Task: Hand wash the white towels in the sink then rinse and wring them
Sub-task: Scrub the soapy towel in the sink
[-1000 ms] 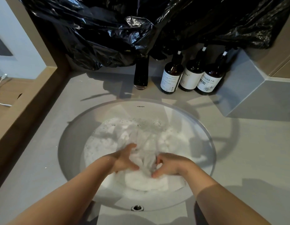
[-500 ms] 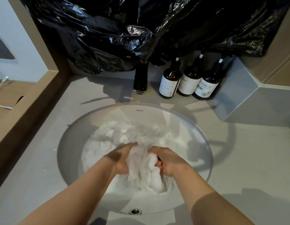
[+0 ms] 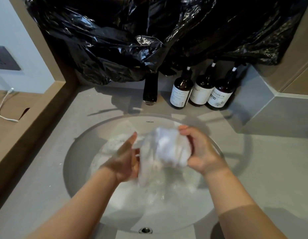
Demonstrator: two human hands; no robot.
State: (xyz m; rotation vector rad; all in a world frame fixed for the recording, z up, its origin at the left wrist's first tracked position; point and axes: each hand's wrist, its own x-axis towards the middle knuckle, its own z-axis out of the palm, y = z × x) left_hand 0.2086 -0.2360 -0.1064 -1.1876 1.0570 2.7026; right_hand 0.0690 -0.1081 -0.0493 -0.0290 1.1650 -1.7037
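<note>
Towel [image 3: 167,149] held up over sink [image 3: 77,152], prob. so suds drip back in. R hand [image 3: 203,152] fingers curled round bunched top; L hand [image 3: 125,159] vs hanging part, finger curl blurred, can't tell.

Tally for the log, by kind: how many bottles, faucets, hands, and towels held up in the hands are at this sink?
Brown bottles: 3
Black faucet: 1
White towel held up: 1
Hands, left hand and right hand: 2
Total: 7
</note>
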